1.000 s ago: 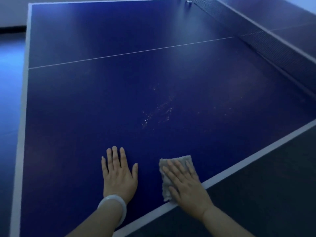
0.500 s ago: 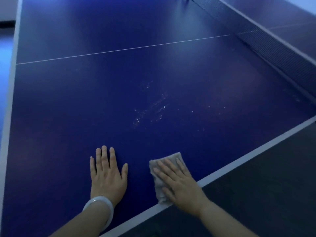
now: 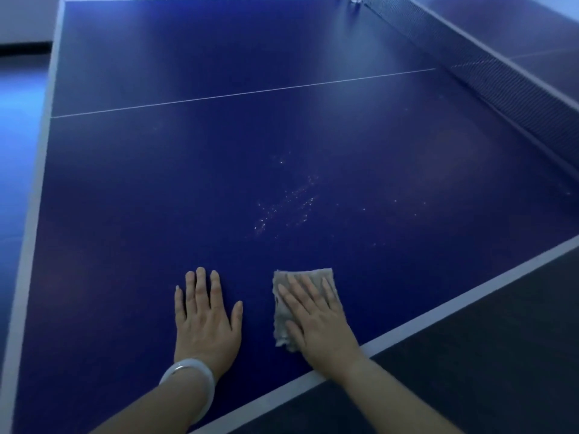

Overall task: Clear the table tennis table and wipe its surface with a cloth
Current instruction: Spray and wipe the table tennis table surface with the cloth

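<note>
Single view only, no second camera to share the scene. Head-worn wide-angle camera, above near edge of table tennis table (image 3: 219,170), facing forward and down across blue top. Close to near edge: left hand (image 3: 205,321) and right hand (image 3: 318,321) low in frame, forearms entering from bottom. Net (image 3: 488,73) runs along far right. Floor (image 3: 18,126) visible at left. Table lines tilted, edges bowed by lens.

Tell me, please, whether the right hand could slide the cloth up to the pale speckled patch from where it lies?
Probably yes: the right hand lies flat on the cloth, and only bare blue table separates it from the speckles.
</note>
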Demonstrator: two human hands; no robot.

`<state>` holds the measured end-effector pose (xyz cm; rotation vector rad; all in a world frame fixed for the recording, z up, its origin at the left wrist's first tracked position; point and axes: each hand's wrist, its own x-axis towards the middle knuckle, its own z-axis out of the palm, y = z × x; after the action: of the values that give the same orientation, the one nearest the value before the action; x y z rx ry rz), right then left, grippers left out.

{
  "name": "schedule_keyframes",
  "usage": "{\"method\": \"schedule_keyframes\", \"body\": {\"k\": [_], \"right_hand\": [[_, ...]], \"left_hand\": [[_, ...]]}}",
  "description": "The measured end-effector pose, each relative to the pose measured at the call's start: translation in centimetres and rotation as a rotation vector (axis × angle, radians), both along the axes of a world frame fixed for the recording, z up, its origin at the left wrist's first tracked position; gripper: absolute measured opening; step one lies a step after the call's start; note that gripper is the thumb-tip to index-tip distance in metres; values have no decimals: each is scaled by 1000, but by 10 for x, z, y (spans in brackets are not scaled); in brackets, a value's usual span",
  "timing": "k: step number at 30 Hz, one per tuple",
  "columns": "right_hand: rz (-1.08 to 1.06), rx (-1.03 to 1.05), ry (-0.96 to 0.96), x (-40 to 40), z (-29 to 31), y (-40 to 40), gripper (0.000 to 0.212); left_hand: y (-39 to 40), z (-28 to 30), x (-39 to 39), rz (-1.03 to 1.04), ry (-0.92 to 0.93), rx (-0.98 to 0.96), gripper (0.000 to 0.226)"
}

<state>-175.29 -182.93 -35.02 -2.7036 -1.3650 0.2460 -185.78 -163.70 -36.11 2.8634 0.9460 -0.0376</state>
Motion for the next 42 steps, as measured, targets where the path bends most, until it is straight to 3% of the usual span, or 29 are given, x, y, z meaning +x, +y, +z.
{"method": "schedule_keyframes", "body": {"k": [3, 4, 8, 9, 11, 16, 18, 19, 22, 24, 26, 31, 35, 37, 39, 42], "right_hand": [[94, 1, -6, 39, 6, -29, 58], [1, 14, 4, 58, 6, -43, 59], [-712, -67, 61, 115, 11, -76, 58], [-784, -83, 83, 113, 10, -68, 57], [-685, -69, 16, 93, 5, -35, 58], [23, -47, -23, 46, -3, 43, 58], [58, -65, -38, 74, -1, 34, 59], [-47, -73, -23, 90, 0, 22, 58], [-654, -55, 52, 112, 3, -15, 57], [-816, -66, 58, 94, 3, -9, 57], [-674, -53, -12, 62, 0, 18, 55], [23, -44, -32, 28, 1, 104, 58], [187, -115, -19, 87, 0, 116, 57], [-8, -99, 25, 128, 2, 94, 58], [-377, -55, 87, 162, 6, 60, 57], [-773, -116, 132, 159, 10, 40, 58]], "left_hand": [[0, 0, 0, 0, -2, -8, 79], [0, 0, 0, 0, 1, -9, 78], [-1, 2, 1, -1, -10, -18, 77], [-1, 2, 1, -3, -1, -16, 77], [-1, 3, 0, -7, 12, -3, 76], [0, 3, 1, -14, 23, -5, 75], [0, 3, 1, -16, 19, -4, 74], [0, 4, 1, -15, 18, -8, 74], [0, 6, 0, -8, 22, -28, 74], [0, 6, 0, -5, 17, -41, 74], [1, 6, 0, -8, 11, -49, 74], [2, 6, 1, -26, 10, -65, 74], [2, 8, 2, -27, 18, -68, 74], [2, 9, 2, -25, 20, -75, 74], [2, 11, 4, -22, 20, -83, 74], [1, 12, 3, -26, 24, -100, 75]]}}
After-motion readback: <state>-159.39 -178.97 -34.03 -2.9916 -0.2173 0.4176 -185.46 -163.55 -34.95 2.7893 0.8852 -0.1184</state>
